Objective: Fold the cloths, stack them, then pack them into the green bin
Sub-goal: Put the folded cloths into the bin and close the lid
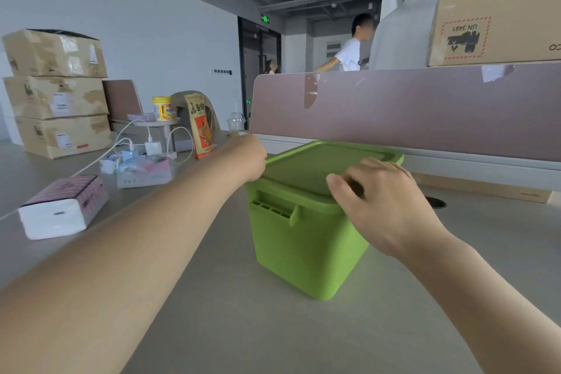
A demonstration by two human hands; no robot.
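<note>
The green bin point(306, 252) stands on the grey table in front of me with its green lid point(318, 167) resting on top. My left hand point(247, 155) grips the lid's far left edge, fingers hidden behind the rim. My right hand point(379, 200) presses on the lid's near right corner, thumb along the front edge and fingers curled over the top. No cloths are visible; the bin's inside is hidden by the lid.
A pack of white tissues point(60, 209) lies at the left. Behind it sit a clear box of small items point(142, 170), chargers with white cables, a snack bag point(202, 127) and a plastic cup point(236, 123). A pink divider panel point(409, 112) stands right behind the bin. People stand beyond it.
</note>
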